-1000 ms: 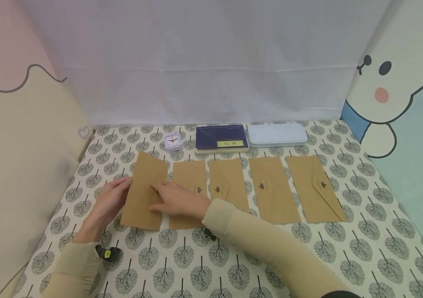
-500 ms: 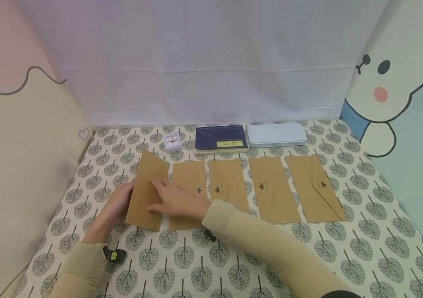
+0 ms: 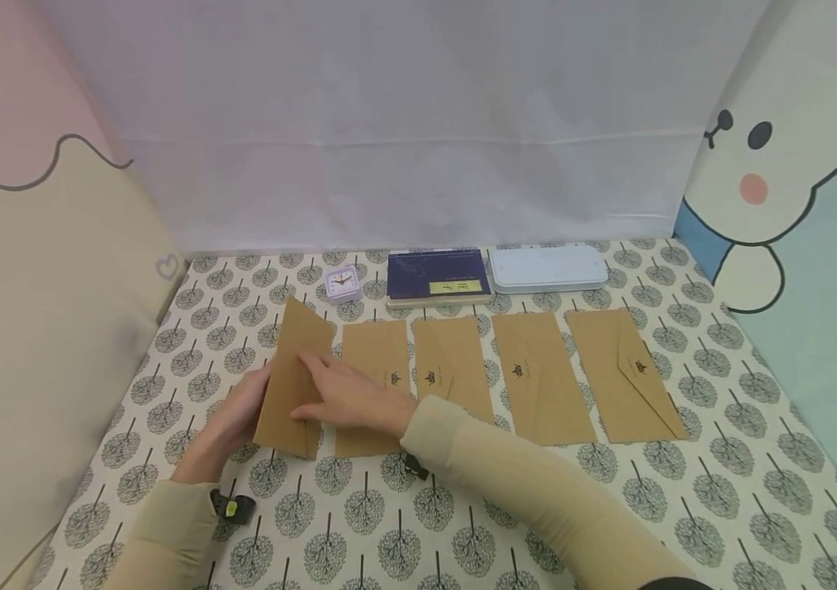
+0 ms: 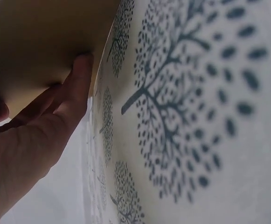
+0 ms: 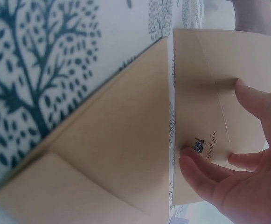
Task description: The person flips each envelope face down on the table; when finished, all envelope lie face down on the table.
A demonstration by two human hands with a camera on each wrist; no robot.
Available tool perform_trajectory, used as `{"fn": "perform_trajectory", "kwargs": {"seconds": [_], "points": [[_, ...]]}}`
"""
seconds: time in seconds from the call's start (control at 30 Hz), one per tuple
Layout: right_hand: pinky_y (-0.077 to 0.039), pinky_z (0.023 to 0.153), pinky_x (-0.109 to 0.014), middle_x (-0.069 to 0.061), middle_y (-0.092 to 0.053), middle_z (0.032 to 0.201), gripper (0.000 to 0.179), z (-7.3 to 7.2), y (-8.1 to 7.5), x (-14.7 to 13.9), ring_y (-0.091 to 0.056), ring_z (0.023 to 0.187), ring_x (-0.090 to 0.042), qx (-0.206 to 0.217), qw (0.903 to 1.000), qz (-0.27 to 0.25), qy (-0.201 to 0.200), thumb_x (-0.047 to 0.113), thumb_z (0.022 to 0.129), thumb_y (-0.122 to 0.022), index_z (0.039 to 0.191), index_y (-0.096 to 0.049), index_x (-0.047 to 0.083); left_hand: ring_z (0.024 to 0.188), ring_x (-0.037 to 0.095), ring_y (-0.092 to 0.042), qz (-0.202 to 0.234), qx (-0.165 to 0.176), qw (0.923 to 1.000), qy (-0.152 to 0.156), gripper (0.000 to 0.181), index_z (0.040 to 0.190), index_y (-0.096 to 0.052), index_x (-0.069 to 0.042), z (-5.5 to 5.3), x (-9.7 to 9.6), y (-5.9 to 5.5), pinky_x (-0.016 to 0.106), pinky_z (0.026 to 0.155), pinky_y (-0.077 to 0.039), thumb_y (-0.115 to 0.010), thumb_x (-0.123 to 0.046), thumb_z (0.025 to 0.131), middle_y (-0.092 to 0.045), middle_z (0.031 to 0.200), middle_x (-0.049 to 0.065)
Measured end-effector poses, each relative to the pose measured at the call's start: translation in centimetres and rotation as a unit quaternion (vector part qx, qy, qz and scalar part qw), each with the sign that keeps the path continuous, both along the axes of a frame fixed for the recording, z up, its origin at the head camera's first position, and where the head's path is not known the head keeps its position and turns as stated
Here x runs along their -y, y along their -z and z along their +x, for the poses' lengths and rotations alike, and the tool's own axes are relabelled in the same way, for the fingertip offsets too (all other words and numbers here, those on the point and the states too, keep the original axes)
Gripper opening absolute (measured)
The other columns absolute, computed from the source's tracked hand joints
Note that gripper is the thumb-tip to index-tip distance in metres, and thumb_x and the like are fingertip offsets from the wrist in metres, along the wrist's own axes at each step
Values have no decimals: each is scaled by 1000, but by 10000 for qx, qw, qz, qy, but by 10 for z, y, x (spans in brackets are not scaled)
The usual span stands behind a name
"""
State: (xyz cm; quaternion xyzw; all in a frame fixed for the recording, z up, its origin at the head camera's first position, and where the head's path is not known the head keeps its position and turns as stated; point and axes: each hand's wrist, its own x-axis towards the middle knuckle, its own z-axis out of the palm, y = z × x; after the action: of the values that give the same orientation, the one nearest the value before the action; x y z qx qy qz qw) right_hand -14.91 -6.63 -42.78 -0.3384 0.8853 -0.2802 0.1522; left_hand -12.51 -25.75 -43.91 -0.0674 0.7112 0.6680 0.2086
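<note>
The leftmost brown paper envelope (image 3: pixel 289 348) has its left side lifted off the cloth, tilted with its right edge low. Behind that raised side is my left hand (image 3: pixel 233 419), partly hidden in the head view. In the left wrist view its extended fingers (image 4: pixel 77 88) press against the envelope's underside. My right hand (image 3: pixel 355 397) reaches across from the right, fingertips touching the envelope's upper face. The right wrist view shows these fingers (image 5: pixel 254 100) spread over the face, near a small crown print and the words "Thank you" (image 5: pixel 211 144).
Several similar envelopes lie in a row to the right, the nearest (image 3: pixel 370 336) under my right forearm. Behind them are a small square clock (image 3: pixel 342 282), a dark blue book (image 3: pixel 433 270) and a pale blue case (image 3: pixel 549 268). Tree-patterned cloth (image 3: pixel 396 541) covers the table.
My left hand has moved right and a little farther under the envelope, raising its left side more steeply. My right hand has stayed nearly in place on its face.
</note>
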Motion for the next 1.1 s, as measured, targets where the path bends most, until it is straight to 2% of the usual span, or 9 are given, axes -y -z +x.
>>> {"fn": "perform_trajectory", "kwargs": {"seconds": [0.1, 0.27, 0.47, 0.6, 0.8, 0.9, 0.93, 1.0, 1.1], "points": [[-31, 104, -28, -11, -33, 149, 93, 0, -2, 0, -39, 130, -19, 89, 9998, -152, 19, 49, 84, -67, 152, -17, 10, 87, 25, -62, 50, -16, 9997, 232, 73, 125, -47, 3, 1, -2, 0, 43, 77, -52, -30, -61, 97, -58, 104, 15], [-32, 104, -26, -12, -34, 148, 94, -1, -4, -1, -40, 129, -18, 145, 9991, -402, -32, 48, 84, -69, 152, -18, 9, 93, 25, -56, 196, -47, 9988, 435, 73, 135, -38, -4, 1, -6, -3, 43, 81, -49, -24, -64, 96, -49, 113, 18], [-35, 99, -20, -10, -40, 145, 87, -5, -6, 0, -46, 124, -15, 77, 9956, -924, -159, 45, 86, -67, 150, -24, 5, 114, 31, -41, 289, -238, 9977, 569, 74, 148, -23, -9, -2, -10, -4, 44, 91, -39, -22, -62, 97, -33, 135, 19], [-39, 96, -19, -8, -39, 146, 78, -6, -9, -1, -50, 120, -14, 390, 9885, -1455, -141, 41, 90, -64, 149, -28, 5, 126, 36, -32, 246, -216, 9980, 546, 75, 152, -15, -11, -3, -11, -4, 47, 97, -31, -22, -62, 97, -26, 144, 19], [-45, 83, -13, -11, -39, 146, 72, -4, -14, -1, -59, 108, -17, 844, 9746, -2073, 121, 33, 91, -64, 147, -31, 2, 120, 35, -39, 115, -88, 9988, 477, 77, 154, -13, -13, -3, -14, -6, 47, 95, -35, -24, -63, 96, -31, 142, 24], [-46, 78, -11, -10, -40, 145, 71, -3, -15, -1, -60, 106, -13, 1042, 9669, -2309, 289, 33, 90, -65, 146, -33, 3, 114, 31, -44, 46, -96, 9990, 445, 77, 153, -16, -11, -3, -15, -7, 43, 92, -38, -25, -62, 97, -35, 141, 23], [-47, 76, -11, -9, -41, 145, 71, -3, -15, -1, -60, 104, -11, 1097, 9647, -2368, 355, 34, 90, -66, 146, -34, 3, 112, 29, -45, 12, -93, 9991, 422, 77, 153, -17, -10, -3, -15, -7, 42, 92, -39, -26, -62, 97, -37, 139, 22], [-50, 66, -13, -6, -40, 146, 71, -2, -15, -2, -63, 86, -8, 1171, 9620, -2415, 498, 37, 89, -65, 146, -36, 6, 108, 27, -48, -53, -94, 9993, 368, 77, 152, -22, -8, -3, -14, -8, 41, 92, -40, -28, -62, 96, -43, 134, 20], [-49, 47, -21, -2, -40, 146, 71, -1, -15, -3, -59, 60, -12, 1304, 9587, -2429, 701, 41, 88, -64, 147, -37, 12, 105, 27, -49, -206, -88, 9993, 308, 80, 148, -30, -3, -3, -13, -8, 41, 92, -41, -30, -63, 96, -46, 124, 18]]}}
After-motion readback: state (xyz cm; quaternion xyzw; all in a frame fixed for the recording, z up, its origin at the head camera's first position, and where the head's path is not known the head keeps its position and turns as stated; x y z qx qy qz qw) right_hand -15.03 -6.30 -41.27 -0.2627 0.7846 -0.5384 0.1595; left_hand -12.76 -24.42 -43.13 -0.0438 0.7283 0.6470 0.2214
